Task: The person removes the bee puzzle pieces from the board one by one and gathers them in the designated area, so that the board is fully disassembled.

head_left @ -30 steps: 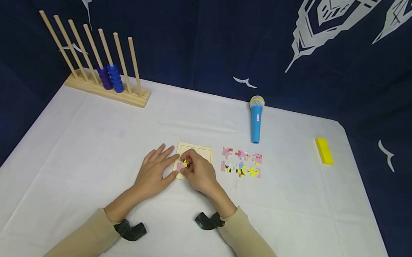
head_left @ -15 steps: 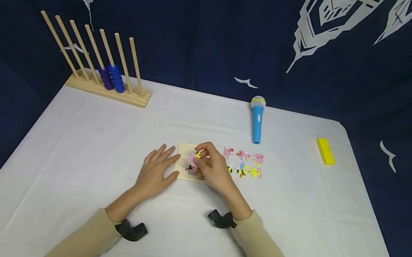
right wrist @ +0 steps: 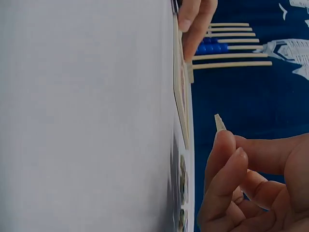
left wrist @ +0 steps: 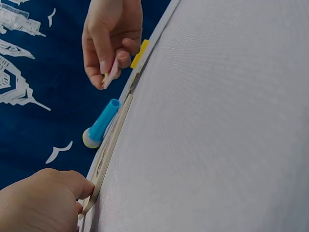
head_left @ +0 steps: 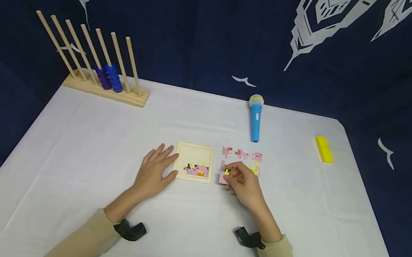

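My left hand [head_left: 155, 171] lies with its fingers spread beside the wooden puzzle tray [head_left: 177, 148], thumb and fingertips at its left edge. In the left wrist view the left thumb [left wrist: 79, 186] rests at the tray's rim. Along the tray's bottom right lie joined puzzle pieces [head_left: 198, 170] in pink, yellow and black. To the right of the tray, my right hand [head_left: 247, 187] pinches a pink puzzle piece [left wrist: 111, 74] between thumb and fingers, raised above the table. Its edge [right wrist: 219, 123] shows past the fingertips in the right wrist view.
Loose puzzle pieces [head_left: 242, 154] lie in rows right of the tray, partly covered by my right hand. Behind them is a blue toy microphone [head_left: 255, 122]. A wooden peg stand [head_left: 131, 98] with blue and purple rings stands back left, and a yellow block [head_left: 324, 149] lies right.
My right hand has lifted a puzzle piece from the tray's lower left and carried it right, over the loose pieces. The left hand has stayed at the tray's edge.
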{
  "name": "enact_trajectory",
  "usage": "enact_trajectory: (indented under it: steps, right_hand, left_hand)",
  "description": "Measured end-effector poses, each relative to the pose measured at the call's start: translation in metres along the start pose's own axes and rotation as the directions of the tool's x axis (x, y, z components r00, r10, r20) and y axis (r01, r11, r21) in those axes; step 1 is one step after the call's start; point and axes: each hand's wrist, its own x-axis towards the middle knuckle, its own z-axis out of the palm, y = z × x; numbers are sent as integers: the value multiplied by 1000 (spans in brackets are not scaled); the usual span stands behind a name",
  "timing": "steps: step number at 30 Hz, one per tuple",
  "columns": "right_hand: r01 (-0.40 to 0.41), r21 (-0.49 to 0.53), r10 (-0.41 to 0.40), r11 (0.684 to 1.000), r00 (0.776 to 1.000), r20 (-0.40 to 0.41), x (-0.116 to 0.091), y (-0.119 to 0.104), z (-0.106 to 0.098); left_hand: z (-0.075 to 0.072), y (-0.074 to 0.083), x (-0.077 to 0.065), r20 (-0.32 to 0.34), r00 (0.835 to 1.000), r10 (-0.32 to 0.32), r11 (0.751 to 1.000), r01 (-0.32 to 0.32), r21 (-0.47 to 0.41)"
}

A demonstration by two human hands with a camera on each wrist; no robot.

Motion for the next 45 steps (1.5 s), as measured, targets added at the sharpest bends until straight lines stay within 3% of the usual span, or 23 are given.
enact_trajectory:
  steps: [8, 18, 31, 45]
  right_hand:
    - [-19, -42, 19, 999, 1000, 16, 3, 11, 2]
    - [-32, -117, 28, 993, 999, -41, 3, 13, 7]
    - [9, -287, -54, 958, 987, -149, 1, 13, 9]
    - [45, -256, -91, 966, 981, -172, 2, 9, 9]
  left_hand:
    - [0, -1, -1, -1, 1000, 3, 1000, -3, -13]
    - [0, -1, 0, 1, 1000, 6, 1000, -6, -4]
    - [-1, -2, 0, 4, 1000, 2, 1000, -2, 1]
    - [-1, -2, 0, 10, 1000, -3, 1000, 3, -13]
